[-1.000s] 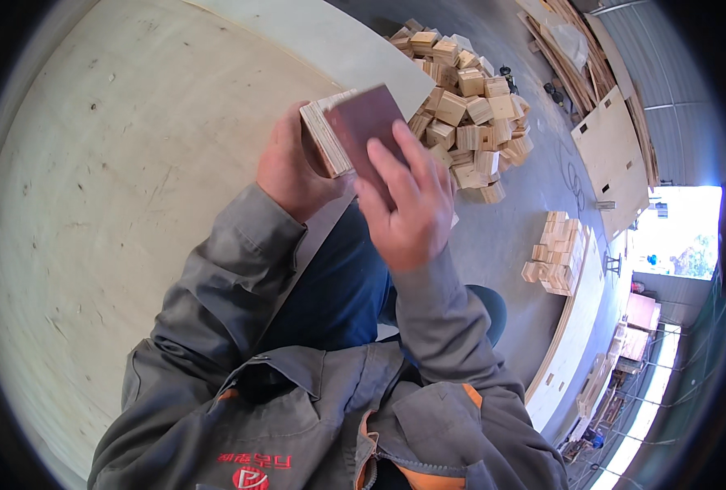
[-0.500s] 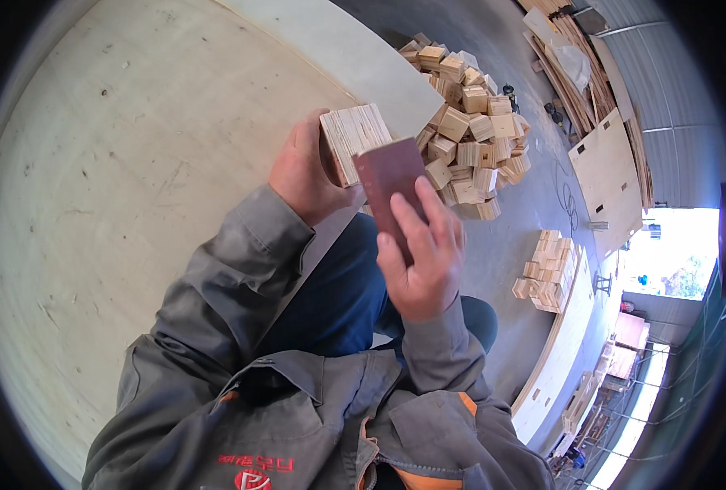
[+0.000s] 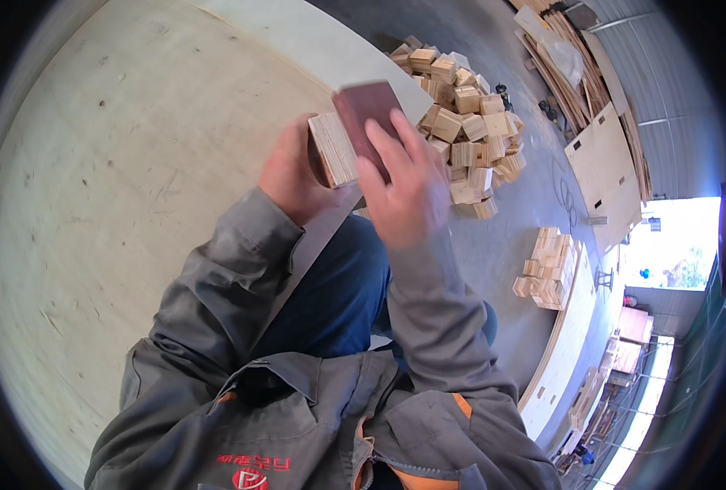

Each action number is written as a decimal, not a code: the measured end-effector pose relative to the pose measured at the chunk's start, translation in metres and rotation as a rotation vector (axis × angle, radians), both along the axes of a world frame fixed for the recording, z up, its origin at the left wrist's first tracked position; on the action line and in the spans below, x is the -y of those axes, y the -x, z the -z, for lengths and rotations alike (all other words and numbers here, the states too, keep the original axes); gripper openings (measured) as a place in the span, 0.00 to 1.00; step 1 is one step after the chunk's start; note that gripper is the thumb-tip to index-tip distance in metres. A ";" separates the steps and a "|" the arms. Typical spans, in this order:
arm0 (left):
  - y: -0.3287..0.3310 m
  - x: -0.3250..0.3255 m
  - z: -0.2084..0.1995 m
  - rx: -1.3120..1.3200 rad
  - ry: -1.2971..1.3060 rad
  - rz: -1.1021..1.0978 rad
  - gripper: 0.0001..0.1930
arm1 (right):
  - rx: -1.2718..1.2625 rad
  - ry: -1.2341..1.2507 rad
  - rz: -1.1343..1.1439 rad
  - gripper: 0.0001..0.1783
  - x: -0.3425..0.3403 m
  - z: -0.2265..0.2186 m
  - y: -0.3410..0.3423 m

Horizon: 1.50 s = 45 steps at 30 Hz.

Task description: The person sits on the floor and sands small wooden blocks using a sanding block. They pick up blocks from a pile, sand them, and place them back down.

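Observation:
My left hand (image 3: 288,175) grips a plywood block (image 3: 333,151) over the edge of the large pale board, its layered face turned to the right. Held in my right hand (image 3: 409,192) is a flat reddish-brown sanding block (image 3: 364,110), with the fingers laid along its top. The sanding block leans against the right side of the plywood block and covers part of it. My right hand is slightly smeared by motion.
The broad pale board (image 3: 150,188) fills the left side. Beyond it, a loose heap of wooden blocks (image 3: 467,122) lies on the grey floor. A neat stack of blocks (image 3: 547,265) stands at right beside a long panel (image 3: 560,343). Boards (image 3: 603,163) lean along the far right wall.
My right hand has pushed the sanding block up and away along the plywood block. My left hand and the plywood block have shifted slightly left, and the block has turned a little.

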State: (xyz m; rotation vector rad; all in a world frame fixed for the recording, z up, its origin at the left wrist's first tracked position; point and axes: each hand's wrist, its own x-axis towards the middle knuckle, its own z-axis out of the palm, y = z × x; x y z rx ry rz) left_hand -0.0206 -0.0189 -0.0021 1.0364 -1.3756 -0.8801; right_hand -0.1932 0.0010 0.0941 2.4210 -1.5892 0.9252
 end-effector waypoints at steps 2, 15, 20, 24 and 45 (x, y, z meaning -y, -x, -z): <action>0.002 -0.001 -0.004 0.079 0.018 -0.023 0.51 | -0.027 -0.024 -0.031 0.29 -0.037 -0.005 0.019; 0.008 -0.001 0.003 -0.361 -0.066 0.107 0.51 | -0.058 0.000 -0.016 0.27 0.010 -0.006 -0.013; -0.001 0.002 0.004 -0.102 -0.039 0.032 0.50 | -0.035 -0.036 0.004 0.27 0.028 -0.007 -0.021; -0.002 -0.002 -0.009 0.007 -0.002 0.020 0.49 | -0.026 -0.080 -0.035 0.30 -0.044 -0.013 0.010; 0.001 0.002 -0.001 -0.028 0.065 0.027 0.47 | -0.042 -0.048 -0.052 0.29 -0.025 -0.014 -0.010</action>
